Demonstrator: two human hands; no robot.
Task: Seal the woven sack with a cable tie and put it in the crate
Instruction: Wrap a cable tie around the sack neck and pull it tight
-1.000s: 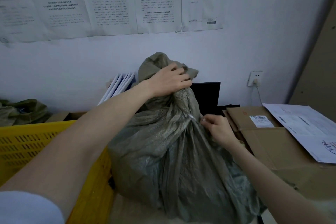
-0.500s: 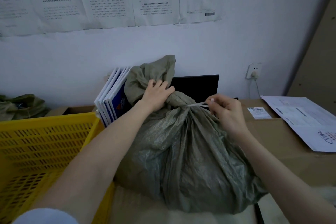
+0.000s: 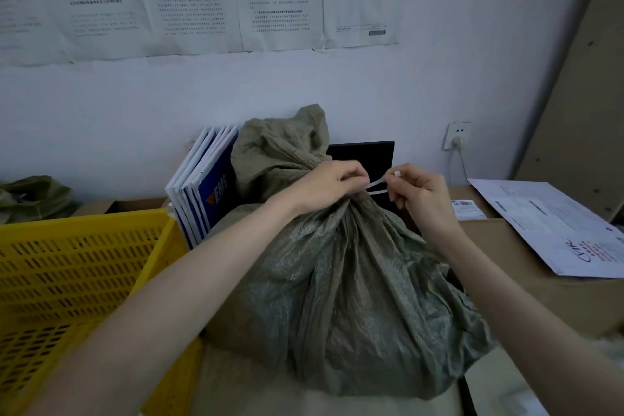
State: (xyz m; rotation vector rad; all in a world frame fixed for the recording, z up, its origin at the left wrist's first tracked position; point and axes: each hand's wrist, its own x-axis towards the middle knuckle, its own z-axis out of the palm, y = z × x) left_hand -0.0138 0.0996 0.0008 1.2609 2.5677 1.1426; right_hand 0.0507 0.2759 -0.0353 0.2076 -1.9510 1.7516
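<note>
A full grey-green woven sack (image 3: 341,290) stands in the middle, its neck gathered and its loose top flopping up behind. My left hand (image 3: 329,184) grips the bunched neck. A thin white cable tie (image 3: 376,186) runs round the neck, and its two ends stretch to the right. My right hand (image 3: 417,194) pinches those ends just beside the neck. The yellow slotted plastic crate (image 3: 64,280) sits to the left of the sack, against it.
Blue-and-white booklets (image 3: 202,189) lean against the wall behind the crate. A black panel (image 3: 363,155) stands behind the sack. Flattened cardboard (image 3: 526,294) with printed sheets (image 3: 557,226) lies on the right. Another green sack (image 3: 32,196) is far left. A wall socket (image 3: 456,136) is at right.
My left hand slid down from the sack's top to the gathered neck. My right hand rose to the neck and now holds both ends of the cable tie looped round it.
</note>
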